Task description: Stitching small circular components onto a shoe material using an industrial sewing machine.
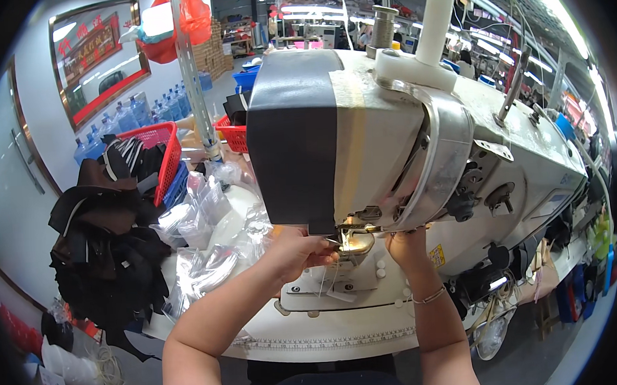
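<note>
A large white industrial sewing machine [382, 141] with a dark cover on its left end fills the middle of the view. Left of the lit needle area [354, 242], my left hand [303, 253] is closed in a pinch, its fingertips at a thin, light piece too small to name. Fine threads hang near those fingers. My right hand [407, 247] reaches up under the machine head on the other side, its fingertips mostly hidden behind metal parts. Several small white round discs [381, 268] lie on the machine bed beside it.
Clear plastic bags [205, 269] and a heap of black and brown material [108, 249] crowd the left side. Behind them stand a red basket [173, 157] and blue water bottles [129, 114]. A curved ruler strip [329, 343] runs along the table's near edge.
</note>
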